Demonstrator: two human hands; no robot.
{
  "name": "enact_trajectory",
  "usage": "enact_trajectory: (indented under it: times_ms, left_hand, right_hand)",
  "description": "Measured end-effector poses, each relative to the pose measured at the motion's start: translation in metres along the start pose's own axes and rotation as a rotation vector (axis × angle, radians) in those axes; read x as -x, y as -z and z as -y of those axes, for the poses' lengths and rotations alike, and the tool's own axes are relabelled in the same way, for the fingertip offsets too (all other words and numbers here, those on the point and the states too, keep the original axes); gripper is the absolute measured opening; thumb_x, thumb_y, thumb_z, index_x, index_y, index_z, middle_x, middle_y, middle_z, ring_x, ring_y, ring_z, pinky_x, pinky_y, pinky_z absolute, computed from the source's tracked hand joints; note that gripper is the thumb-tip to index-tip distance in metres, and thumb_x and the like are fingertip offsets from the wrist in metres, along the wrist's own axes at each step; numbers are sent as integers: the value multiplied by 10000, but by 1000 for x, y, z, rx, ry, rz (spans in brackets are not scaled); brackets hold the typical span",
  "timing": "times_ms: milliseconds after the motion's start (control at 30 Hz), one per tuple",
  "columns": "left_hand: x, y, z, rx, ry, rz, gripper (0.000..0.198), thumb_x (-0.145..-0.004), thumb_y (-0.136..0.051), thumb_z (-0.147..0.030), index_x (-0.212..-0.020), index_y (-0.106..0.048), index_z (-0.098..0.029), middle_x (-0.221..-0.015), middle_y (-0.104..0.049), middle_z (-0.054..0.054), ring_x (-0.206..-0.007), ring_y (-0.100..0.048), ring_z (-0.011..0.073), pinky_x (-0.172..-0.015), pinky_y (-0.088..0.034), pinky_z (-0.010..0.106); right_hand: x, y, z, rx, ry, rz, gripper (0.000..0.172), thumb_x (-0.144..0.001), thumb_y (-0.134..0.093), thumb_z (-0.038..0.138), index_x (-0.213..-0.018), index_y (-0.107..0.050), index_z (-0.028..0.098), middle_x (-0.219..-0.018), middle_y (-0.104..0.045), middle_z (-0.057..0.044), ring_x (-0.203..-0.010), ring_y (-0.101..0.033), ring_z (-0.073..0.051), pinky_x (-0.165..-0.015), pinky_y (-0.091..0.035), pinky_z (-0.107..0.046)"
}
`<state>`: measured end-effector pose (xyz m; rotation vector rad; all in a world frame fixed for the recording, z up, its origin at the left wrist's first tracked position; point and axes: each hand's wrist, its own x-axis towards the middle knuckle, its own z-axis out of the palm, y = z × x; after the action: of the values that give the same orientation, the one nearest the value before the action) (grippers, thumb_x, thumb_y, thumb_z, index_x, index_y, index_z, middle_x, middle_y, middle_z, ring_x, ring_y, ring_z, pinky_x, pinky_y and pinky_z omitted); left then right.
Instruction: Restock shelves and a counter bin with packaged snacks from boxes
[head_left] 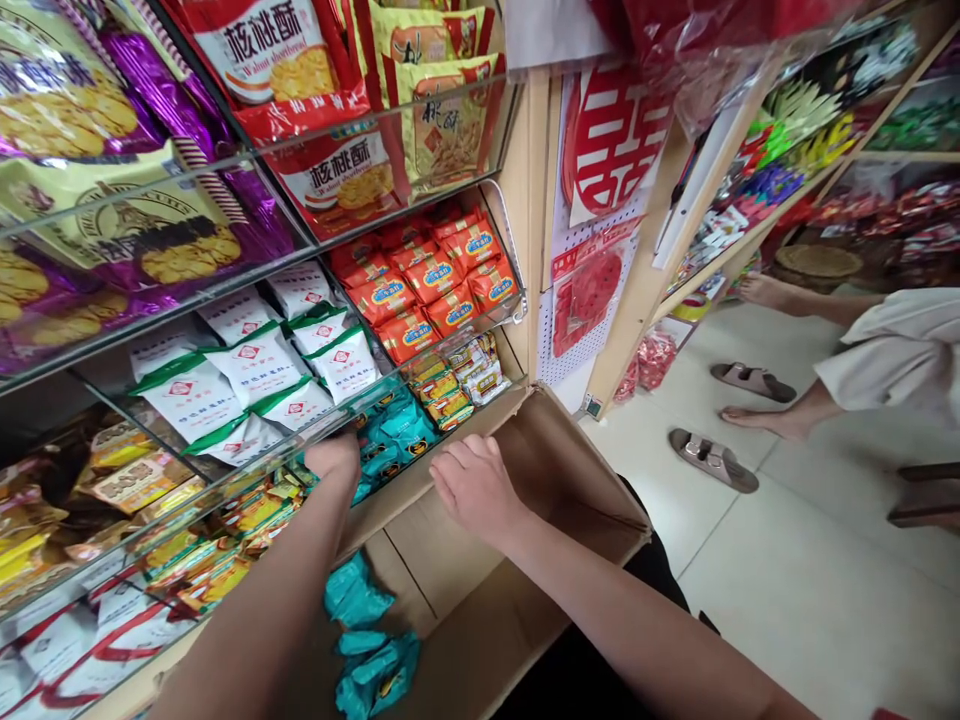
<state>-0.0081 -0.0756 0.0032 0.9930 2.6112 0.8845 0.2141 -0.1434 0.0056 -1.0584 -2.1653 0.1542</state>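
Observation:
My left hand reaches into a low shelf bin beside the teal snack packets; its fingers are hidden behind the clear shelf front and cannot be read. With fingers curled over the near-shelf rim, my right hand grips an open cardboard box. The box is tilted against the shelf below the bins. Inside it lie a few more teal packets, partly hidden by my left forearm.
Other bins hold white-and-green packets, orange packets and yellow packets. Walnut shortbread bags stand above. A wooden post borders the shelf. At right are a seated person's bare feet and sandals.

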Motion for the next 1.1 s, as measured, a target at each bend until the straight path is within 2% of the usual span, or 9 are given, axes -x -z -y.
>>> enact_trajectory:
  times_ms: [133, 267, 367, 533, 600, 733, 900, 1033, 1100]
  left_hand:
    - [11, 10, 1, -229, -121, 56, 289, -823, -484, -342, -1026, -543, -145, -994, -592, 55, -845, -584, 168, -729, -477, 368]
    - [20, 18, -8, -432, -322, 114, 303, -823, -489, -323, -1086, -520, -175, -1074, -565, 66, -946, -553, 194, -803, -442, 405]
    - [19, 20, -17, -562, -389, 110, 328, -822, -487, -327, -1107, -505, -166, -1135, -533, 81, -997, -527, 213, -836, -418, 436]
    - [20, 17, -20, -708, -444, 101, 372, -821, -472, -358, -1133, -487, -156, -1110, -558, 97, -973, -549, 225, -814, -423, 439]
    - [24, 15, -18, -740, -486, 83, 405, -819, -453, -354, -1173, -460, -158, -1109, -567, 142, -991, -545, 283, -795, -411, 474]
    - [25, 16, -15, -768, -540, 33, 438, -819, -373, -380, -1207, -441, -185, -1215, -493, 219, -1120, -416, 412, -811, -319, 585]
    - [21, 21, -19, -785, -525, 56, 457, -826, -299, -439, -1183, -472, -212, -1274, -445, 195, -1136, -387, 420, -794, -337, 569]
    - [34, 28, -14, -800, -552, 72, 494, -822, -287, -463, -1225, -420, -211, -1169, -525, 187, -1034, -479, 393, -753, -377, 527]
    - [40, 33, -7, -815, -552, 57, 528, -817, -282, -476, -1237, -408, -181, -1149, -523, 210, -1021, -479, 400, -746, -375, 528]
  right_hand:
    - [1, -1, 0, 6, 2, -7, 190, -866, -379, 271, -796, -534, 187, -781, -533, -28, -767, -370, -159, -653, -205, -319]
    - [1, -2, 0, 22, -3, -3, 172, -860, -394, 271, -808, -535, 188, -792, -528, -33, -779, -374, -163, -657, -205, -320]
    - [1, -2, 0, 14, -2, -4, 185, -866, -381, 275, -814, -537, 190, -796, -531, -34, -782, -376, -164, -657, -207, -320]
    - [2, -2, 1, -10, 0, -13, 200, -866, -372, 271, -805, -541, 184, -798, -540, -33, -776, -375, -164, -655, -208, -330]
    - [2, -2, 1, -13, -6, -11, 187, -862, -380, 267, -812, -540, 185, -798, -538, -30, -776, -374, -164, -655, -210, -329]
    - [2, -3, 1, -5, -14, -7, 177, -860, -385, 266, -825, -539, 187, -799, -531, -33, -778, -373, -163, -661, -213, -325]
    - [2, -3, 0, 10, 0, -7, 183, -860, -382, 274, -815, -536, 186, -802, -536, -33, -781, -372, -167, -665, -210, -330]
    - [2, -3, 1, 10, -2, -8, 171, -856, -391, 267, -806, -531, 184, -800, -539, -32, -779, -374, -167, -669, -210, -327]
    - [2, -4, 1, 8, -1, -14, 168, -855, -393, 262, -799, -530, 182, -800, -540, -31, -776, -374, -166, -662, -208, -326]
